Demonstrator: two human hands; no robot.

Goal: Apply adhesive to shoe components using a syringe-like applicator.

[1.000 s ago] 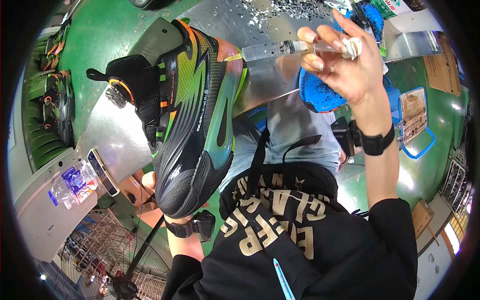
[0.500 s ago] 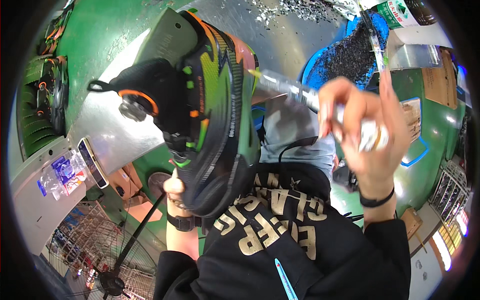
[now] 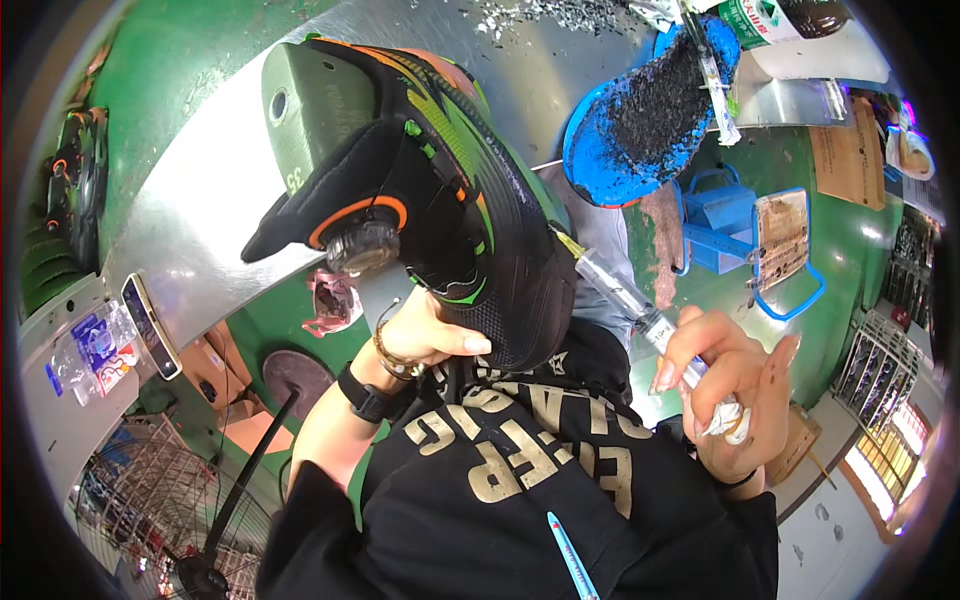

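My left hand [image 3: 432,338] grips the toe end of a black and green shoe [image 3: 500,230], its thumb lying across the upper. A grey-green shoe last [image 3: 310,100] sticks out of the shoe's collar. The shoe has an orange-rimmed dial [image 3: 365,245]. My right hand [image 3: 740,385] is closed around a clear syringe [image 3: 625,290] with a yellowish tip, index finger raised. The tip is at the lower edge of the shoe, near the sole line; whether it touches I cannot tell. A crumpled white tissue [image 3: 728,422] is tucked in the same hand.
A metal table [image 3: 215,225] bears a blue sole-shaped holder [image 3: 590,130] full of black bits, with another syringe [image 3: 712,75] across it. A bottle [image 3: 775,18] lies behind. A phone [image 3: 150,325] sits at left, above a fan [image 3: 175,500]. A blue stool [image 3: 720,225] stands right.
The shoe has turned and tilted, showing more of the last and dial. My right hand has come down and nearer with the syringe. The view has shifted slightly.
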